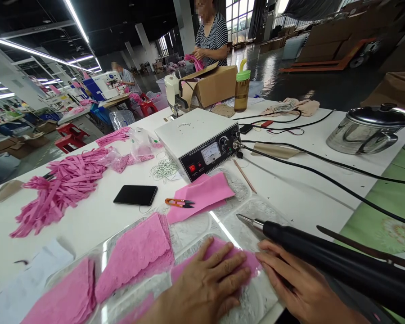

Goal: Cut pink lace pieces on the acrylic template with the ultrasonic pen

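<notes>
- White, crumpled sheet [33,279] at the near left of the surface [87,225]; beyond it, a loose heap of pink strips [64,184].
- Two layered pink stacks, the left stack [64,292] and the right stack [135,256], side by side on a clear board [189,234]; a black phone [135,195] lies just beyond.
- Orange-handled snips [179,203], blades pointing right, on a pink sheet [216,193] in front of a meter box [205,146].
- The left hand [211,279] lies flat, fingers spread and pointing away to the right; its grip is wide and presses down without closing round anything.
- The pink cloth [253,264] lies flat on the board under that hand, its visible length running roughly left to right; the hand hides most of it.
- The right hand [292,279] has its fingers close together at the cloth's right end; I cannot tell whether its grip pinches the edge.
- A black tool [324,252] slants along the far side of the right hand, its long axis from lower right to upper left, metal tip pointing left, just past the cloth's far edge.
- At far right, a metal pot [367,130], with black cables [310,168] trailing nearer.
</notes>
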`<state>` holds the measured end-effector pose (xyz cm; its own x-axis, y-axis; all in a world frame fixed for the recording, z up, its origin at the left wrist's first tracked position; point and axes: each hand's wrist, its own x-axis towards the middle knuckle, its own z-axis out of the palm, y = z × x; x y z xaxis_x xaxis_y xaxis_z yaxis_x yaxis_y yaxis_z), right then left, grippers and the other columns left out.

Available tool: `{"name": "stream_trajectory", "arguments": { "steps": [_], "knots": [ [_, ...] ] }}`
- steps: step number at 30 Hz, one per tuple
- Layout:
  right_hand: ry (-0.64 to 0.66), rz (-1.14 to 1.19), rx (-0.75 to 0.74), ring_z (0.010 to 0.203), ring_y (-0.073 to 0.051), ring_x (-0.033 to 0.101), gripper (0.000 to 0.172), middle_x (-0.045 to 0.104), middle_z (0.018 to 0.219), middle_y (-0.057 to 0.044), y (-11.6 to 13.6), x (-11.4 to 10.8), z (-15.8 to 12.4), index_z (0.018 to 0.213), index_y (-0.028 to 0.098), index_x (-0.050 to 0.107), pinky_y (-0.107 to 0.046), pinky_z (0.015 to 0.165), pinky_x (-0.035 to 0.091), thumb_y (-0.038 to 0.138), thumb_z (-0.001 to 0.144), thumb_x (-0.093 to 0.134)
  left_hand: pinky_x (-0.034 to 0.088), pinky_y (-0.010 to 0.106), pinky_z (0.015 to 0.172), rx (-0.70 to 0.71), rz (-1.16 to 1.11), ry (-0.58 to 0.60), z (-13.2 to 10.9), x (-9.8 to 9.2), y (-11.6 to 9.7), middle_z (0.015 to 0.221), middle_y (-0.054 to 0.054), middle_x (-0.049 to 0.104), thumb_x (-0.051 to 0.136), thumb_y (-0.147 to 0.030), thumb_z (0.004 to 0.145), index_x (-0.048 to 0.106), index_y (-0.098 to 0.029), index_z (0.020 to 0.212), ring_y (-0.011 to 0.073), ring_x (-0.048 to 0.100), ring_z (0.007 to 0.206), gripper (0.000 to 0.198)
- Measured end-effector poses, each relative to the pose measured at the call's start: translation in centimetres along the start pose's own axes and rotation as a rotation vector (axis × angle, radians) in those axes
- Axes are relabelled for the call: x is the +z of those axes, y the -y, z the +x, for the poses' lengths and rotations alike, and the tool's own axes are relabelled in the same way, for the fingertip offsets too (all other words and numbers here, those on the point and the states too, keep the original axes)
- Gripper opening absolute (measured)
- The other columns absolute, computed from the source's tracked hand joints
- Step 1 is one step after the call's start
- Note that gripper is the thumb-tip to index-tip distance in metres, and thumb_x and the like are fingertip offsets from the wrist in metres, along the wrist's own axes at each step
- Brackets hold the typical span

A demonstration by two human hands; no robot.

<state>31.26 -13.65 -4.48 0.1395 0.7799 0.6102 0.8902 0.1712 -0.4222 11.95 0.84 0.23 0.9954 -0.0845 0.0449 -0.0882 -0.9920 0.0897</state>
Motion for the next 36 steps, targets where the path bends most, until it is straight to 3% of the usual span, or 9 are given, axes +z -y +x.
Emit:
{"name": "stream_trajectory", "arguments": {
  "steps": [8, 14, 21, 26, 36],
  "knots": [
    [0.011, 0.106, -0.060, 0.095, -0.017, 0.069, 0.028, 0.070, 0.102, -0.009, 0.2, -0.8, -0.5, 0.107, 0.019, 0.063, -0.021, 0.085, 0.056, 0.006, 0.086, 0.049, 0.023, 0.050, 0.116, 0.005, 0.008, -0.011, -0.2, 0.6, 0.1, 0.144, 0.000, 0.047, 0.048, -0.039, 0.097, 0.039, -0.027, 0.142, 0.0225, 0.040, 0.135, 0.047],
    [-0.020, 0.071, 0.082, 0.092, -0.018, 0.069, 0.011, 0.068, 0.100, -0.007, 0.6, -0.1, -0.1, 0.088, 0.022, 0.062, -0.025, 0.084, 0.056, 0.017, 0.089, 0.053, 0.031, 0.051, 0.112, -0.025, -0.011, 0.032, 0.3, -0.5, 0.2, 0.144, 0.008, 0.046, 0.045, -0.032, 0.099, 0.043, -0.017, 0.140, 0.0263, 0.037, 0.137, 0.044],
    [0.003, -0.039, 0.203, 0.093, -0.024, 0.067, 0.015, 0.065, 0.098, -0.009, 1.5, 1.5, 0.4, 0.078, 0.023, 0.056, -0.034, 0.073, 0.057, 0.024, 0.091, 0.049, 0.031, 0.059, 0.109, -0.144, -0.032, -0.002, -1.6, 0.2, 1.1, 0.146, 0.009, 0.043, 0.047, -0.028, 0.097, 0.038, -0.018, 0.142, 0.0297, 0.030, 0.140, 0.047],
    [0.032, -0.121, 0.211, 0.090, -0.025, 0.068, 0.017, 0.067, 0.097, -0.009, 1.7, 1.9, 0.6, 0.076, 0.024, 0.054, -0.035, 0.066, 0.057, 0.028, 0.091, 0.047, 0.031, 0.061, 0.108, -0.163, -0.049, -0.003, -2.5, 0.5, 1.4, 0.146, 0.009, 0.043, 0.049, -0.029, 0.096, 0.038, -0.020, 0.142, 0.0307, 0.030, 0.140, 0.048],
    [0.032, -0.135, 0.202, 0.084, -0.022, 0.068, 0.017, 0.066, 0.087, -0.004, 1.7, 1.6, 0.8, 0.075, 0.025, 0.051, -0.035, 0.071, 0.056, 0.024, 0.091, 0.047, 0.028, 0.059, 0.111, -0.169, -0.087, -0.025, -2.4, 0.7, 1.7, 0.144, 0.010, 0.046, 0.052, -0.028, 0.094, 0.041, -0.021, 0.140, 0.0307, 0.032, 0.139, 0.048]
  ]
}}
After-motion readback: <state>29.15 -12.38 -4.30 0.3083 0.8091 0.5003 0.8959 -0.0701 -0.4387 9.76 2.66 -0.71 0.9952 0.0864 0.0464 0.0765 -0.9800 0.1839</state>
